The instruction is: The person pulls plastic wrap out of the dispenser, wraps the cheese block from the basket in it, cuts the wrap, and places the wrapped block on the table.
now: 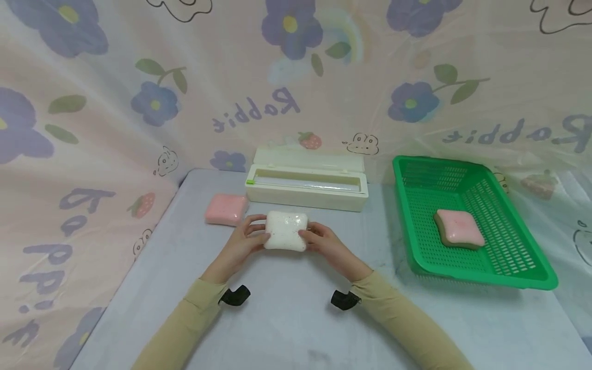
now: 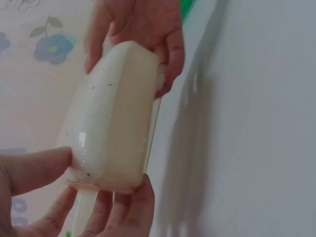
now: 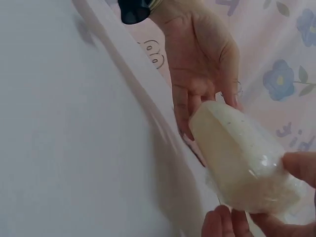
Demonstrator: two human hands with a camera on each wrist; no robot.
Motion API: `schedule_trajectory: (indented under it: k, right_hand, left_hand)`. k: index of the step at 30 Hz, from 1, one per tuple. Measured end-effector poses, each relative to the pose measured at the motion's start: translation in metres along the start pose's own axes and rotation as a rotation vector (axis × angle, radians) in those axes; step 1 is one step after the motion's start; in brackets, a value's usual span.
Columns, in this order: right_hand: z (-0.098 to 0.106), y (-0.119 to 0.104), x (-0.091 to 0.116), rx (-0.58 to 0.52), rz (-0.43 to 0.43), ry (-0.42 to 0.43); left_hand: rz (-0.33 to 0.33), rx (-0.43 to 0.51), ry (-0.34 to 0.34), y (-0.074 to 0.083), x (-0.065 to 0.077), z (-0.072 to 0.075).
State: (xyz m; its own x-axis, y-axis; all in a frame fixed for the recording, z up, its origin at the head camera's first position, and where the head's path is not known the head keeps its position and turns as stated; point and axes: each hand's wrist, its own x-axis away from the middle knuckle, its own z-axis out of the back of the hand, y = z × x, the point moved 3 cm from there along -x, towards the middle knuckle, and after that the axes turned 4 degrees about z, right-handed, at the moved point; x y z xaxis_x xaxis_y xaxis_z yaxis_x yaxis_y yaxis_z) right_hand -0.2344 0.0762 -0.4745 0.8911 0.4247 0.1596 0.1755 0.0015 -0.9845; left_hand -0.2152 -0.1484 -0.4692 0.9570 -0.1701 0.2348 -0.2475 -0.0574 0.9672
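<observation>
Both hands hold a white toast-shaped block (image 1: 286,230) above the table, its broad face towards the head camera. The left hand (image 1: 243,240) grips its left side, thumb on the face and fingers behind. On the opposite side, the right hand (image 1: 327,243) pinches it the same way. Small dark specks dot the block's surface. Wrinkled clear film shows around its lower end in the right wrist view, where it appears as a white block (image 3: 237,158). A pink toast-shaped block (image 1: 226,209) lies on the table just beyond the left hand.
Behind the hands stands a white cling film dispenser (image 1: 305,198) with its lid raised. To the right, a green perforated basket (image 1: 416,257) contains a pink-topped, brown-sided block (image 1: 459,227). Patterned cloth (image 1: 333,92) hangs at the back and left of the white table (image 1: 287,318).
</observation>
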Motion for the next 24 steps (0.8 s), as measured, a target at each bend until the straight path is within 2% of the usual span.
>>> schedule_trajectory:
  k: [3, 11, 18, 24]
  right_hand:
    - [-0.011, 0.003, -0.002, 0.007, 0.0, -0.034]
    - [-0.041, 0.008, -0.01, -0.244, 0.004, -0.092]
    - [-0.072, 0.02, -0.022, -0.346, -0.047, -0.192]
    - [-0.088, 0.03, -0.031, -0.43, -0.069, -0.233]
  left_hand:
    - [0.003, -0.021, 0.025, 0.0, 0.008, 0.014]
    - [0.012, -0.095, 0.096, -0.003, 0.028, 0.056]
    - [0.041, -0.166, 0.143, -0.005, 0.046, 0.092]
    - [0.076, -0.209, 0.18, -0.011, 0.053, 0.113]
